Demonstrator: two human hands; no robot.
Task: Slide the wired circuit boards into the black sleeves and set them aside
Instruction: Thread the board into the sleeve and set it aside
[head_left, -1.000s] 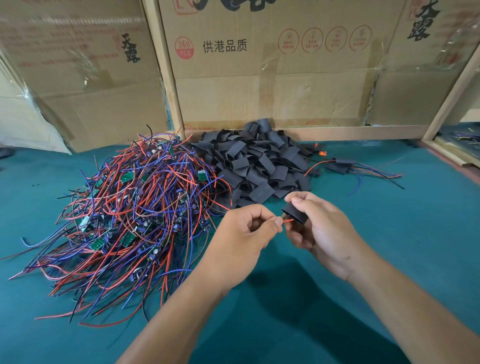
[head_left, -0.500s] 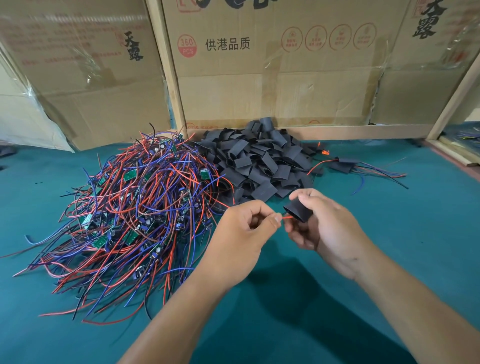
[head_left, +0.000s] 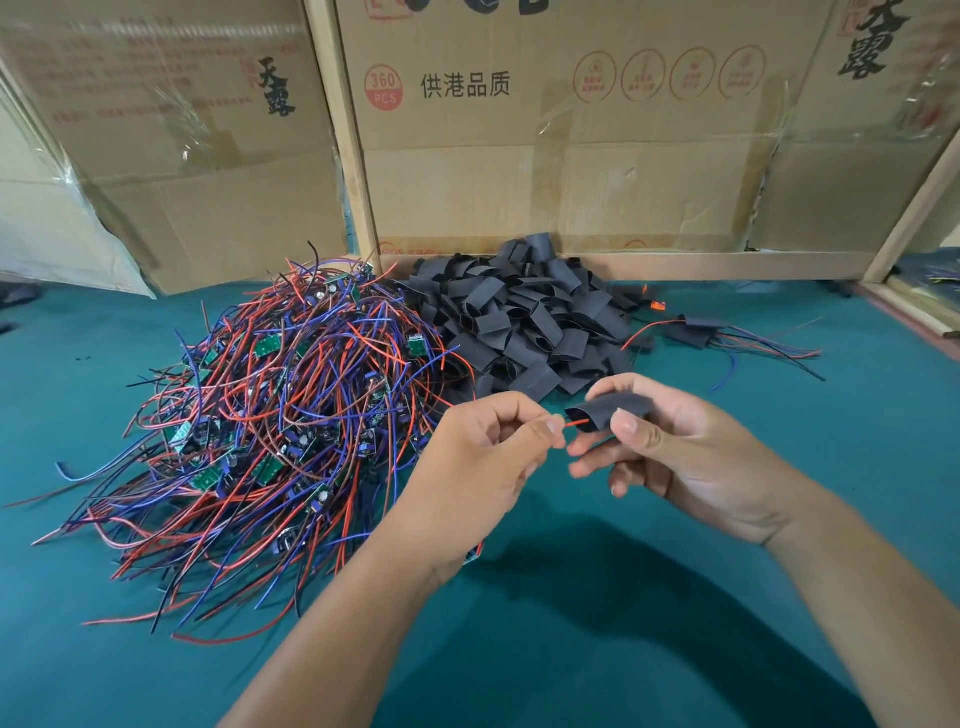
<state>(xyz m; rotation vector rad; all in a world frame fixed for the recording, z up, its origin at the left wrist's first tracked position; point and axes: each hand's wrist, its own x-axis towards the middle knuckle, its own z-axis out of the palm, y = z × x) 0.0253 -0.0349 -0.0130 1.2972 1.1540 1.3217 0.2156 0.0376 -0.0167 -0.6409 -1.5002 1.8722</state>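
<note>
My right hand (head_left: 670, 457) pinches a black sleeve (head_left: 605, 410) between thumb and fingers, its open end facing left. My left hand (head_left: 488, 457) pinches a red wire (head_left: 575, 423) whose tip enters the sleeve's mouth. The board on that wire is hidden under my left hand; only a small corner (head_left: 474, 557) shows below the palm. A big tangle of wired circuit boards (head_left: 270, 415) with red, blue and black leads lies at left. A heap of empty black sleeves (head_left: 524, 322) sits behind my hands.
A few sleeved boards (head_left: 698, 332) with trailing wires lie at the right on the green table cover (head_left: 675, 649). Cardboard boxes (head_left: 561, 156) and wooden posts wall off the back. A wooden rail (head_left: 914, 312) runs along the right edge.
My right hand has turned the sleeve more level and lifted it slightly. The red wire's tip now reaches into the sleeve's mouth. My left hand keeps its pinch.
</note>
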